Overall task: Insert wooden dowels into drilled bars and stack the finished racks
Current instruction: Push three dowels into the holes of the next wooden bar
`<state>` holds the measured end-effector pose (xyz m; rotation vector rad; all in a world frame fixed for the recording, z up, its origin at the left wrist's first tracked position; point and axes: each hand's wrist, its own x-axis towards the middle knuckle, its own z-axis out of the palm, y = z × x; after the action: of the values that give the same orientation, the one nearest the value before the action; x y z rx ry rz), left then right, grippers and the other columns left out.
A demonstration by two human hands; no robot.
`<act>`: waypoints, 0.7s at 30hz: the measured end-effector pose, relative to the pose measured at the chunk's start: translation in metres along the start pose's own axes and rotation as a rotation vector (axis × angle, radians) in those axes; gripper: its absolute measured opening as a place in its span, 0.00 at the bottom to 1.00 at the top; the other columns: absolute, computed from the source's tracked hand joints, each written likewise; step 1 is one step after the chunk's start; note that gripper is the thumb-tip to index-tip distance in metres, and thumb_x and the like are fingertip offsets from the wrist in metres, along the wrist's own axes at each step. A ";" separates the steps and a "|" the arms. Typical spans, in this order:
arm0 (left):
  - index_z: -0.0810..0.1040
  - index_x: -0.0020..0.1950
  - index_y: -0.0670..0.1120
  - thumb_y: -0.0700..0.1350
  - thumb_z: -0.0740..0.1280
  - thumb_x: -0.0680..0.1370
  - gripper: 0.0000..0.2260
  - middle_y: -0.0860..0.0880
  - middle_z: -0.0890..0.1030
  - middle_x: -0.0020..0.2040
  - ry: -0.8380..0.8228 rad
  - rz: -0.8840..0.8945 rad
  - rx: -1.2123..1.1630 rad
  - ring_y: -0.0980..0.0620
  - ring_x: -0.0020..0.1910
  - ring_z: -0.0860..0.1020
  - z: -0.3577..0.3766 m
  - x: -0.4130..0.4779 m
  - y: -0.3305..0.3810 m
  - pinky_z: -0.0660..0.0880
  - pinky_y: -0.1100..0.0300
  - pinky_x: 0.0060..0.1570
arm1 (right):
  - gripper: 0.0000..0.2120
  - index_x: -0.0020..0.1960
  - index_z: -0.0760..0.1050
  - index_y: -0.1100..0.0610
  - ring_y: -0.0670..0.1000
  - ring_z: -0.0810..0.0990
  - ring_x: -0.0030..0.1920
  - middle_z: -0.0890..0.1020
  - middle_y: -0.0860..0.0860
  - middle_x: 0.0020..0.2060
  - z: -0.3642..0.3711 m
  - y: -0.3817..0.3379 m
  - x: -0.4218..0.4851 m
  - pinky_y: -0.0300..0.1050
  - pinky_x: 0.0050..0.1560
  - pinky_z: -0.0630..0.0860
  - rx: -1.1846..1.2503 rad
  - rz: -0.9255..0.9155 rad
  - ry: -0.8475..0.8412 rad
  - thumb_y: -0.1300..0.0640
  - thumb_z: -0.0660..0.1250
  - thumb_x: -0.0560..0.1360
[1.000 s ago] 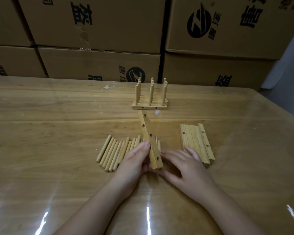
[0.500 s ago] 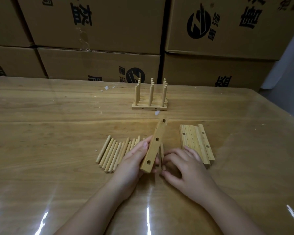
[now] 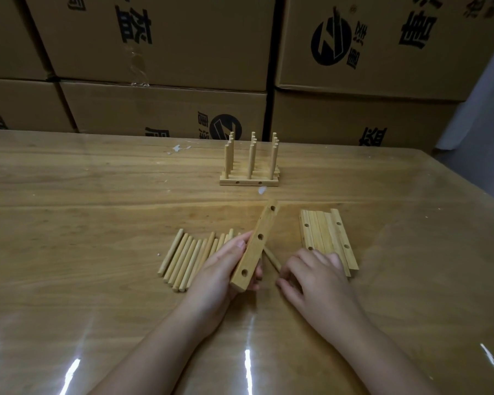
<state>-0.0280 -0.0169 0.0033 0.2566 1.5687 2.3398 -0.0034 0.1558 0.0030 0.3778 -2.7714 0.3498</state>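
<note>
Bar (image 3: 257,244), slanting away rightward, is gripped by left hand (image 3: 221,270) — dowel (image 3: 271,258) just beside is pinched by right hand (image 3: 318,279) fingers (image 3: 293,266).

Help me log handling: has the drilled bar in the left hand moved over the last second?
Yes. The drilled bar has swung: its far end went from below the left end of the finished racks to their right end.

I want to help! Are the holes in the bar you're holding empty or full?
Empty. The bar in the left hand shows three dark open holes; the right hand pinches a loose dowel.
</note>
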 end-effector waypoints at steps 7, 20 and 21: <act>0.76 0.63 0.49 0.56 0.61 0.74 0.21 0.48 0.77 0.33 0.049 -0.004 -0.031 0.55 0.33 0.77 0.000 0.002 0.000 0.76 0.59 0.33 | 0.17 0.64 0.73 0.54 0.48 0.76 0.51 0.78 0.47 0.49 -0.002 -0.002 -0.001 0.41 0.54 0.70 0.023 0.037 -0.023 0.56 0.64 0.75; 0.79 0.60 0.49 0.57 0.67 0.72 0.20 0.48 0.77 0.34 0.051 0.004 -0.030 0.54 0.34 0.77 -0.002 0.002 -0.001 0.76 0.61 0.33 | 0.09 0.55 0.77 0.57 0.45 0.75 0.43 0.76 0.43 0.41 0.003 0.006 0.003 0.36 0.41 0.68 0.504 0.194 0.302 0.59 0.61 0.78; 0.79 0.60 0.49 0.56 0.69 0.73 0.19 0.48 0.77 0.34 0.037 0.004 -0.020 0.55 0.34 0.77 -0.002 0.002 0.000 0.76 0.61 0.33 | 0.09 0.55 0.78 0.56 0.45 0.75 0.43 0.76 0.43 0.40 0.003 0.008 0.003 0.37 0.42 0.69 0.516 0.189 0.318 0.59 0.62 0.78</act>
<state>-0.0301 -0.0177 0.0022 0.2138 1.5623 2.3748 -0.0093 0.1614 -0.0004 0.1544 -2.3788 1.0788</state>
